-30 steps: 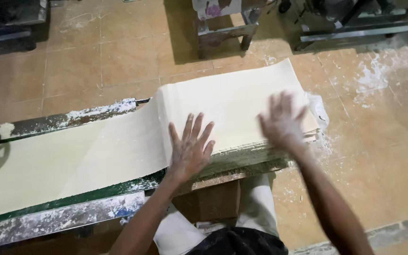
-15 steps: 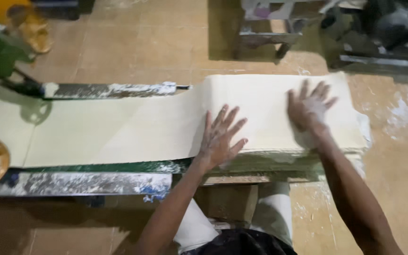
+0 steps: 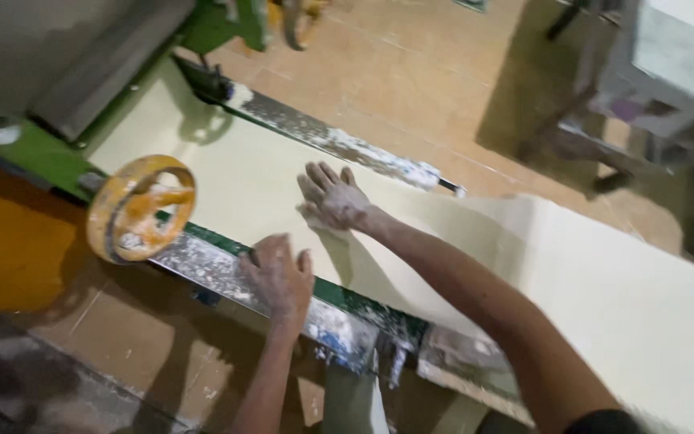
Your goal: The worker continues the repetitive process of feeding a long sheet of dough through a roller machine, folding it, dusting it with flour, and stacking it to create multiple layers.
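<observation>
Right hand [image 3: 332, 197] flat and open on pale dough sheet [image 3: 475, 249], fingers spread, grasping nothing; left hand [image 3: 277, 277] loosely curled over flour-dusted green frame rail [image 3: 226, 269], just beside yellow handwheel [image 3: 140, 209]. Sheet stretched along the bed from green roller machine [image 3: 34, 145] toward lower right. Could tear or crease under uneven palm pressure. Half a second back, both palms pressed the folded stack

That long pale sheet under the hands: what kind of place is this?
Probably a small dough or noodle workshop. A long dough sheet runs from a green rolling machine with a yellow handwheel, and flour dusts the rails.
</observation>
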